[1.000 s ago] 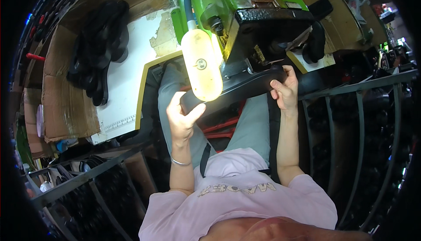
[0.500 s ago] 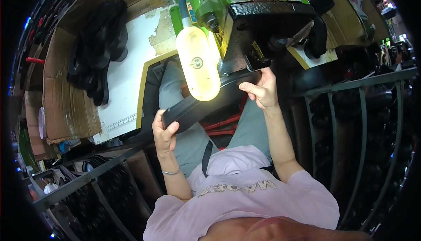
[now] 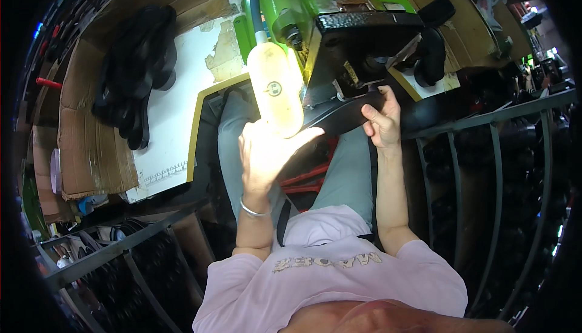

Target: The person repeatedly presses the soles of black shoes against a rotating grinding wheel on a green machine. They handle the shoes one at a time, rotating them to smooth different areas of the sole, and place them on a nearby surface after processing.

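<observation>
A long, curved black piece that looks like a shoe sole (image 3: 345, 113) lies under the head of a green and black machine (image 3: 370, 26). My right hand (image 3: 383, 121) grips its right end, thumb in front and fingers behind. Brightly lit, my left hand (image 3: 267, 154) is just below a glowing oval lamp (image 3: 276, 90), its thumb stretched to the right and fingers apart. The lamp hides part of the sole and the fingertips. Whether my left hand touches the sole's left end is hard to make out.
On the white work board (image 3: 176, 121) at left sits a cardboard box (image 3: 91, 157) with a heap of black shoe parts (image 3: 136, 69). Another black piece (image 3: 430, 60) lies right of the machine. Metal racks (image 3: 497, 181) with dark items flank me on both sides.
My left hand has let go of the sole's left end and moved right and up beneath the lamp. The sole has shifted right with my right hand.
</observation>
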The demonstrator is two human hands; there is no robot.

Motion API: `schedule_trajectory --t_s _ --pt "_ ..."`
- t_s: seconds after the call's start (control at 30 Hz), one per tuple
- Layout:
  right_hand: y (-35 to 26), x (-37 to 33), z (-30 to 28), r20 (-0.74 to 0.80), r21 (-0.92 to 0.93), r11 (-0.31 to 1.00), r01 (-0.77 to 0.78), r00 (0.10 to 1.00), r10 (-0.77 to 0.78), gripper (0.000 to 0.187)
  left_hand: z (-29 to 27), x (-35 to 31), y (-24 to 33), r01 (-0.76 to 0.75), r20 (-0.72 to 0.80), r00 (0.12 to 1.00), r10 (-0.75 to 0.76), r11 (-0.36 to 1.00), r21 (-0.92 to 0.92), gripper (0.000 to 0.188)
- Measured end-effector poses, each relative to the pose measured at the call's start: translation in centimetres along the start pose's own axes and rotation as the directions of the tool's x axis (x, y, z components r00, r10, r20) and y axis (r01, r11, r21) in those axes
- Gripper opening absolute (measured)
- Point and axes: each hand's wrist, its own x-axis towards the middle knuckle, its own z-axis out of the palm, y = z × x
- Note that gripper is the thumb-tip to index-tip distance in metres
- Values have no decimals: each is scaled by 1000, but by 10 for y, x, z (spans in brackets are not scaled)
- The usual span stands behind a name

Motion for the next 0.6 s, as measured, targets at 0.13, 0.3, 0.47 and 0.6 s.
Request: schedule_trajectory --t_s 0.13,0.3,0.47,0.6 --pt "10 -4 15 7 48 997 -67 998 67 37 -20 1 -7 127 210 968 -139 990 67 36" --pt "18 -11 33 56 42 997 -71 996 69 39 -30 -8 -21 376 319 880 -352 926 -15 35" --pt "23 -15 27 107 -8 999 46 993 -45 39 -7 -24 -29 226 185 961 -203 968 -110 40" --pt "9 -10 15 25 26 999 41 999 -42 37 17 -3 5 68 -84 994 -67 998 -1 35"
